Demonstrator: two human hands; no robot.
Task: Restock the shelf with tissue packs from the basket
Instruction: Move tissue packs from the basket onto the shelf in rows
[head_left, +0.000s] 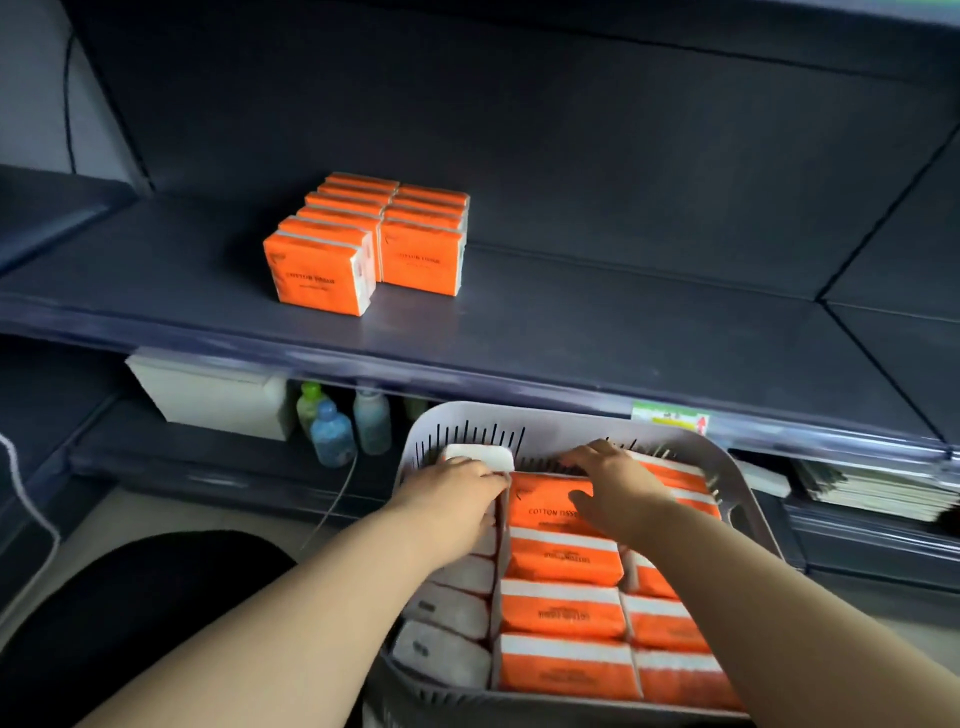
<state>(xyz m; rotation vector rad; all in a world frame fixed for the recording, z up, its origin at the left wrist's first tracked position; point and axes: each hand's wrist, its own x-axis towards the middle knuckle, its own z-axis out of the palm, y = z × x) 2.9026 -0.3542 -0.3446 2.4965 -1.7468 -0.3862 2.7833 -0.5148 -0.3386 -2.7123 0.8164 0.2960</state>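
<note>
Head-worn wide-angle camera, looking forward and down at a shelf (623, 322) and a basket (571, 418).

The view comes from the person's own head, close above the basket of tissue packs (563, 608), which fills the lower right; the left hand (457, 486) and right hand (618, 483) reach in from the bottom edge. The shelf crosses the middle, a little farther off and seen from above, its back panel (519, 104) filling the top. Straight edges bow near the frame's sides.
</note>
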